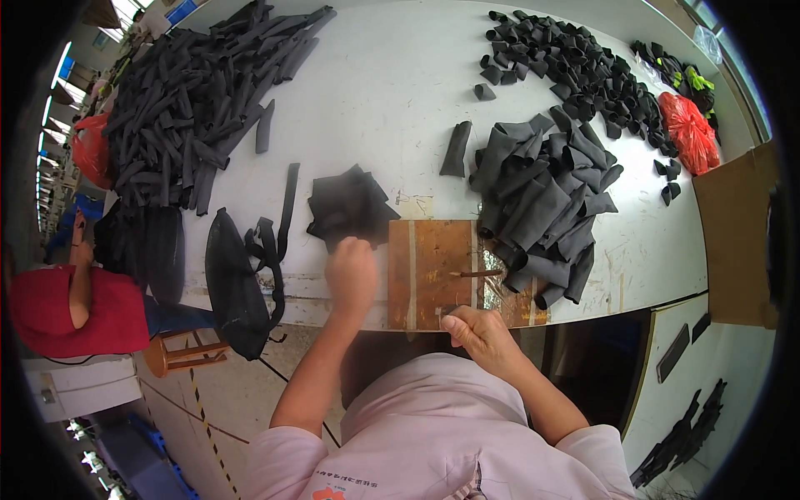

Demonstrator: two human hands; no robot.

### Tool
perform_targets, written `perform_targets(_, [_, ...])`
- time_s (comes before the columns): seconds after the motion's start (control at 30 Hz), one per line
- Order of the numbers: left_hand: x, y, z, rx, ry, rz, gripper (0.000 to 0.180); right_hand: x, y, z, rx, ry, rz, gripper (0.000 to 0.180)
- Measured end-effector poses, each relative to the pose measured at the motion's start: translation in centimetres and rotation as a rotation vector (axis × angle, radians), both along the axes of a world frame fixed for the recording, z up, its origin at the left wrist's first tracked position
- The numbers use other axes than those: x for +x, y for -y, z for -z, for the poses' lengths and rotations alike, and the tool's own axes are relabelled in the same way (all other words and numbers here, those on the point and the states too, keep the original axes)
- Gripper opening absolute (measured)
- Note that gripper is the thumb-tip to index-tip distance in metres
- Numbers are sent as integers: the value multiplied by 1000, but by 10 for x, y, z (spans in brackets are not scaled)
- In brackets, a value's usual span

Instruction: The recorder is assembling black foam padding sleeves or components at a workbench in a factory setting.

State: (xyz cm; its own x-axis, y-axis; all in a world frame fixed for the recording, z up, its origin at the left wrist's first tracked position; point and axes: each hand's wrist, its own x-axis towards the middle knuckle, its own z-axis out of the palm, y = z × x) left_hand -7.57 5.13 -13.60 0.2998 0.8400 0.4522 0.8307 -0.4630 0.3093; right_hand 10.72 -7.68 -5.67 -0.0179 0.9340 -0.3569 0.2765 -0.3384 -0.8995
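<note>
My left hand [352,271] is closed, its knuckles at the near edge of a small heap of black fabric pieces [353,204]; what its fingers hold is hidden. Right of it lies a worn wooden board [433,250] with pale stripes across it. A thin brown stick-like tool [479,273] rests on the board. At the board's near edge my right hand [483,335] is curled with the thumb on top, and I cannot make out what is inside it. Beyond the board's right side rises a pile of dark grey rolled fabric tubes [542,187].
Dark fabric strips [179,108] are heaped far left, small black tubes [575,71] far right. A black strapped bag-like item [233,283] hangs over the table edge. Red plastic bags [688,133] and a cardboard box [733,237] stand right. A person in red [75,312] sits left.
</note>
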Motion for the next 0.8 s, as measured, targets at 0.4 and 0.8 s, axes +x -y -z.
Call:
perform_targets(0.4, [40, 89, -84, -321, 517, 84, 10, -25, -19, -8, 664, 206, 186, 15])
perform_targets(0.8, [24, 70, -100, -1295, 1525, 126, 20, -26, -17, 2, 462, 76, 233, 11])
